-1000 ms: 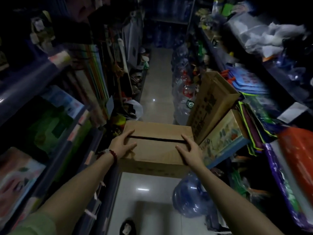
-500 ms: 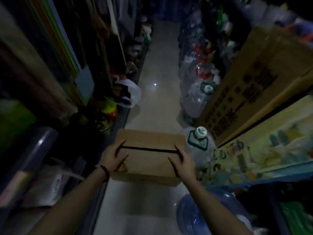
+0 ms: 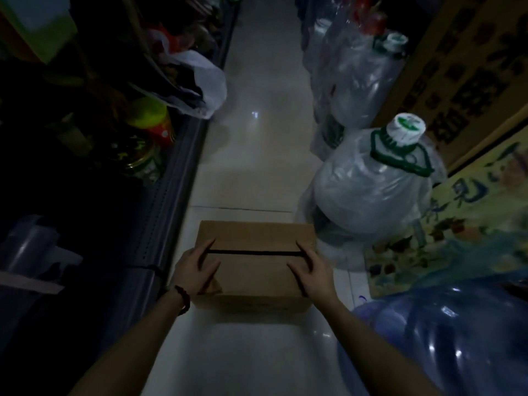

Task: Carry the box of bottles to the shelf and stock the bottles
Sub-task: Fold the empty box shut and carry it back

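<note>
A: Where does the box (image 3: 254, 261) sit against the hands?

B: Right between them. The left hand (image 3: 197, 268) lies over its left end, the right hand (image 3: 311, 270) over its right end. Fingers are straight and a little spread, pointing away along the top flaps, with the tips at either end of the dark seam. The thumbs look to lie on top too; I cannot tell whether anything hooks under the edge.

A: And its long axis?

B: It runs crosswise, from one palm to the other. Neither hand is nearer; they mirror each other.

A: Is it down on the floor (image 3: 257, 138)?

B: It looks at or just above the tiles; the dim light won't let me say which. The wrapped water jug (image 3: 371, 184) stands just past the right fingers.

A: What differs from a second ago?

B: The box has sunk from about shelf height to floor level, the view has tipped down, and the grip hasn't shifted.
</note>
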A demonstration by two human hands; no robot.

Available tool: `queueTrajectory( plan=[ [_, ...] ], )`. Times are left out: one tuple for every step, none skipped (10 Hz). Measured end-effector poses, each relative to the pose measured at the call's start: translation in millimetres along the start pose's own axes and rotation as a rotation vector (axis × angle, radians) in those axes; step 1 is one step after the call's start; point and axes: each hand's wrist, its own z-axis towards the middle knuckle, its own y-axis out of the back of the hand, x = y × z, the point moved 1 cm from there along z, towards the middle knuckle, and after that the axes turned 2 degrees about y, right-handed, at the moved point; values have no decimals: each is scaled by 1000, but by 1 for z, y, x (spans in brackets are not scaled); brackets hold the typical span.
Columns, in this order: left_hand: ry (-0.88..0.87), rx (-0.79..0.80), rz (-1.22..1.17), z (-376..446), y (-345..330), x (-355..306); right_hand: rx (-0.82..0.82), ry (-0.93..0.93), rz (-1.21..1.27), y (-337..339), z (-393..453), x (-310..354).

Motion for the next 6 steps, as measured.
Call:
queueTrajectory(
  plan=[
    [2, -2, -20, 1, -17, 24, -7, -36, -18, -19, -2, -23],
    [3, -35, -34, -4, -30, 42, -26, -32, -28, -32, -12, -41],
    [15, -73, -9, -5, -37, 46, -39, -37, -19, -37, -16, -45],
    [24, -95, 52, -10, -39, 36, -49, -1, -99, -35, -20, -38],
    [96, -55, 161, -15, -26, 10, -39, -5, -264, -17, -24, -11],
    [107, -50, 244, -22, 5, -29, -46, 29, -323, 15, -27, 28]
  ],
)
